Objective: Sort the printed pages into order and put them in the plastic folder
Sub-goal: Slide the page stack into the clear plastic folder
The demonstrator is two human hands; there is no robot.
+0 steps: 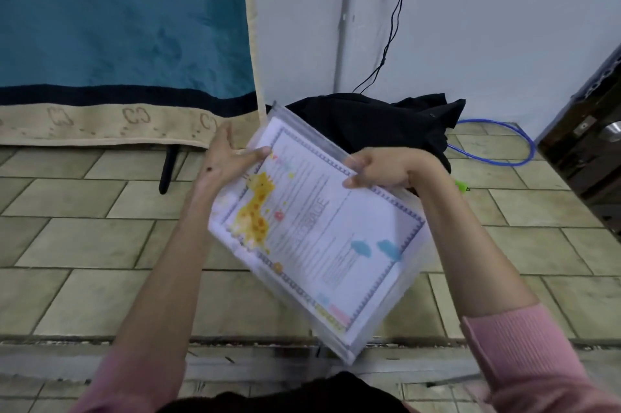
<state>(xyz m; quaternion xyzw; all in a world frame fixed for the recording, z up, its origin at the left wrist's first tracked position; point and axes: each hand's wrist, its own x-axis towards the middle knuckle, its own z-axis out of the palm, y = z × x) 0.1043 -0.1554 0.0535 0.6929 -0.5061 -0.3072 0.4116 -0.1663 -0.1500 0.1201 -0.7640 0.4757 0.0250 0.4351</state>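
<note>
I see the plastic folder [339, 342] held up in the air over the tiled floor [84, 197], tilted so that its zip edge points away from me toward the black bag [379, 123]. The printed pages [322, 227] sit inside the folder, stacked, with the top sheet showing a yellow giraffe, a grey patterned border and two blue clouds. A few sheet edges show fanned out along the folder's left side.

My right hand [383, 170] is at the folder's far right edge, fingers curled over it and pinching the clear plastic and the page edge there; the grip is narrow and firm on the folder. My left hand [228, 160] is at the folder's far left corner, palm turned toward the folder, fingers straight and spread, fingertips touching the edge of the plastic; it is a wide, flat touch and not a clasp. Both forearms reach in from the bottom, with pink sleeves [524, 355] pushed up.

Beyond the folder, the black bag lies against the white wall [470, 26]. A striped blanket [117, 33] in red, teal and beige hangs to the left of the folder. A blue cable [517, 157] loops on the floor to the right of the bag, and a thin black cord [389, 43] runs down the wall above it. A dark cabinet [591, 150] stands far to the folder's right.
</note>
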